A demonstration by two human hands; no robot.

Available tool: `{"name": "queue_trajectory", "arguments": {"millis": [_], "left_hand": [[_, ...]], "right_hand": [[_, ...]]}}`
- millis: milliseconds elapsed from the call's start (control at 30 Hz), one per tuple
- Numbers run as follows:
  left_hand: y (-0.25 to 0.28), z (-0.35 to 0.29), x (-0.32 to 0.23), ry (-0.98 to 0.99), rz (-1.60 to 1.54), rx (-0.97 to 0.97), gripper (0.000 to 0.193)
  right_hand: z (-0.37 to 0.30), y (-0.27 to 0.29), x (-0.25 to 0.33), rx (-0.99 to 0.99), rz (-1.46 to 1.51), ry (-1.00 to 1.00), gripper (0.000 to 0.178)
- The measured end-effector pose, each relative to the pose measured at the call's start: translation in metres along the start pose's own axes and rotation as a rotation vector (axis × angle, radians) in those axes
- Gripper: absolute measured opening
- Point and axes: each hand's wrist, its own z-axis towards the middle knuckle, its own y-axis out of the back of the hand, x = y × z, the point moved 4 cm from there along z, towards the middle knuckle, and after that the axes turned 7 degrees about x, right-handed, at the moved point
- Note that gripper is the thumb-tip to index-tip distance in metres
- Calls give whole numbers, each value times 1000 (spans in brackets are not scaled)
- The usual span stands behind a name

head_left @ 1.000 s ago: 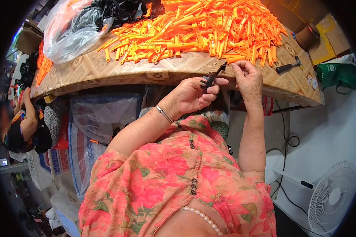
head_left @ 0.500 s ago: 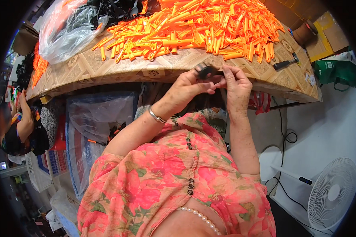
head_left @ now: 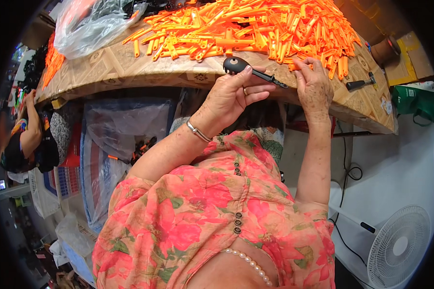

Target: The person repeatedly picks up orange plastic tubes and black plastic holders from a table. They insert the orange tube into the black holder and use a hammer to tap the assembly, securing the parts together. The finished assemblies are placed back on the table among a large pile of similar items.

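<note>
A black pasta server head [head_left: 237, 66] with a rounded, toothed bowl and a hole in it is held in my left hand [head_left: 229, 96]. My thumb presses on its neck, and its narrow ridged end points right, toward my other hand. My right hand [head_left: 315, 89] is at the table's front edge with its fingers apart. Its fingertips are at an orange plastic handle [head_left: 292, 67] on the near edge of the pile; whether they touch it is unclear. Many more orange handles [head_left: 255, 29] lie heaped behind both hands.
A small hammer [head_left: 361, 83] lies on the patterned table [head_left: 173, 72], right of the pile. Beyond it are a brown spool [head_left: 386, 49] and a green bag [head_left: 414, 102]. A plastic bag [head_left: 94, 29] sits back left. A white fan [head_left: 400, 243] stands low right. Another person's arm [head_left: 31, 125] shows at left.
My hands, together around the black piece before, have separated. My left hand keeps the pasta server head, now plainly visible; my right hand has moved right and forward to the orange handles.
</note>
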Motion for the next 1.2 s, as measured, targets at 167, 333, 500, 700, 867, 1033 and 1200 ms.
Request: {"name": "queue_trajectory", "arguments": {"millis": [167, 333, 500, 700, 867, 1033, 1200], "left_hand": [[5, -1, 1, 3, -155, -24, 39], [12, -1, 0, -19, -168, -72, 31], [15, -2, 5, -18, -160, -142, 23], [10, -6, 4, -22, -111, -143, 23], [7, -5, 9, -38, -31, -113, 24], [-5, -9, 9, -72, 136, -65, 23], [-1, -11, 10, -76, 206, -63, 22]], "right_hand": [[0, -4, -6, -49, 33, 141, 20], [1, -5, -14, -64, 159, 112, 15], [5, -9, -19, -124, 197, 126, 15], [-18, -2, -5, -195, 666, -56, 8], [-46, 4, 36, 3, 1067, -162, 8], [-49, 7, 54, 13, 875, -23, 13], [-56, 1, 56, 24, 939, -120, 15]]}}
